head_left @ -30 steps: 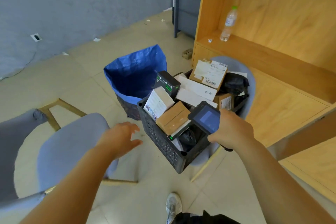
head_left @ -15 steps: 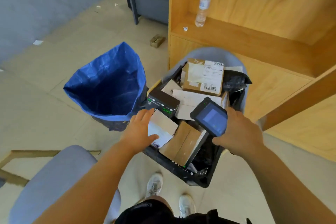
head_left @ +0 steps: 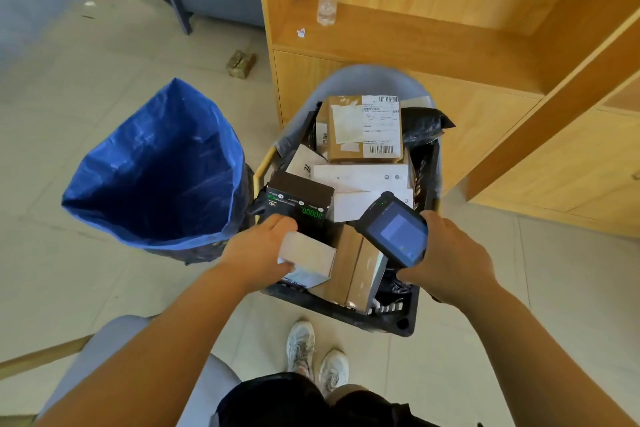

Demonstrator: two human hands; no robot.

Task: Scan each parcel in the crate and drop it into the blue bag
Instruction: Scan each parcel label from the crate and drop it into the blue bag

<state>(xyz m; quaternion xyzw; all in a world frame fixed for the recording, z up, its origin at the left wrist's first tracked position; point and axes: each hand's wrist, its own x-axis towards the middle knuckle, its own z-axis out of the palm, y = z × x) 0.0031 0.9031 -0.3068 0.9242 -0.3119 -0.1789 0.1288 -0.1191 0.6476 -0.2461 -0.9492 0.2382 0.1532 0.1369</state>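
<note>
Head view: the small white box [head_left: 308, 257] sits at the near left corner of the crate [head_left: 346, 315], and our left hand [head_left: 258, 251] grips it, fingers curled over its far edge and thumb against its near side. We judge this the pick-up step. Next we need to lift it clear and turn a barcode toward the scanner [head_left: 398, 230], which our right hand [head_left: 450, 256] holds wrapped tight over the crate's near right. The blue bag [head_left: 156, 177] stands open just beside the crate's left edge.
</note>
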